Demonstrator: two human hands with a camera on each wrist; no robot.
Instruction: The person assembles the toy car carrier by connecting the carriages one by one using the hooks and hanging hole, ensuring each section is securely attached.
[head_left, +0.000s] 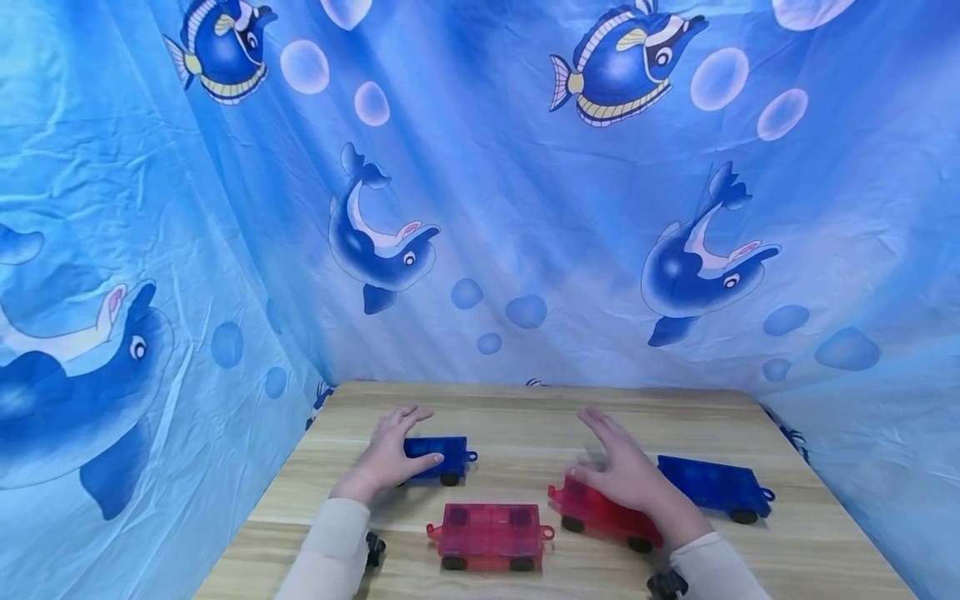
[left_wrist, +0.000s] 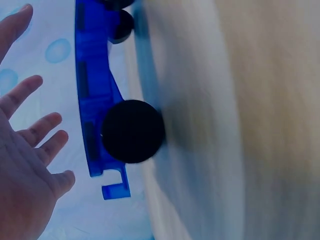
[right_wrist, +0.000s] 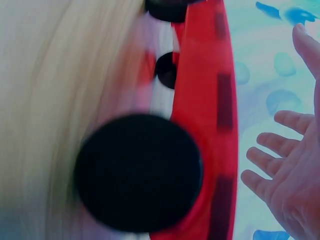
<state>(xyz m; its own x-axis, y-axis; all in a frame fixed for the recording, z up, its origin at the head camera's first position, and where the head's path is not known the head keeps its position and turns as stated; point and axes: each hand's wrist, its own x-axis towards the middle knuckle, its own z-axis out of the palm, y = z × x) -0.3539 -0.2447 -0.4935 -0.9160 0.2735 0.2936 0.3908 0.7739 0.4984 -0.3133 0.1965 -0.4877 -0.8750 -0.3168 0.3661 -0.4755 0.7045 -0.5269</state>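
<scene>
The front red cart (head_left: 491,533) is standing upright, presumably for stability. Beyond its left, the left hand (head_left: 386,457) is hovering spread beside the left blue cart (head_left: 452,455); to its right, the right hand (head_left: 624,468) is hovering likewise beside the right red cart (head_left: 603,518), seemingly allowing for cart width. Neither is gripping. Both are hiding cart parts; wrist views are cutting those carts off.

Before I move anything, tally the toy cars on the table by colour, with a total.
Blue cars: 2
Red cars: 2
Total: 4
</scene>
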